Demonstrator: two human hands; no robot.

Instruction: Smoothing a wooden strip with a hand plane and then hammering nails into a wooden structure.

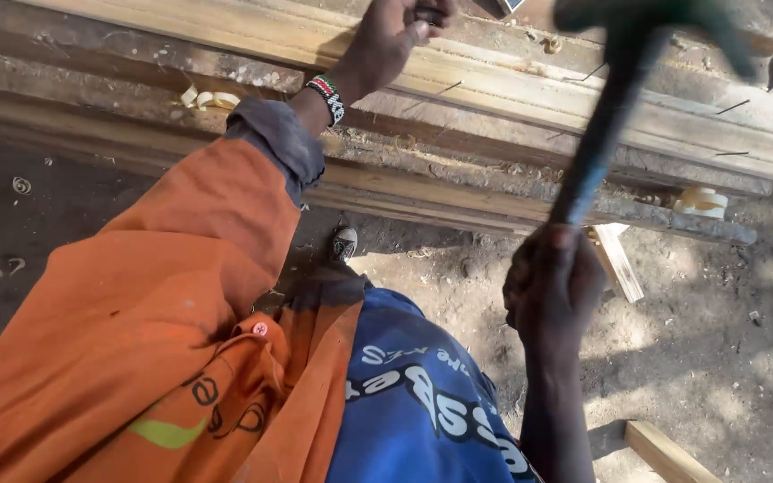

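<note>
Seen from the head camera, looking down past an orange jacket and a blue printed shirt, the right hand is wrapped tight around the lower end of a hammer, whose dark handle rises up and to the right to a blurred greenish head at the top edge of the view — raised above the wood, not touching it. The left hand reaches forward at the end of the orange sleeve, a beaded wristband at the wrist; its fingers are pinched closed on something small and dark at the top edge of the frame, too small to identify, right over the long pale timber plank that runs across the view on the rough wooden surface. Several thin nails stand or lie slanted along the plank, apart from each other. Curled wood shavings lie on the surface near the sleeve, and a pale curl lies at its front edge to the right. Below, on the dirt floor, lie an offcut of wood just beside the right hand — and another piece of timber at the bottom edge.
</note>
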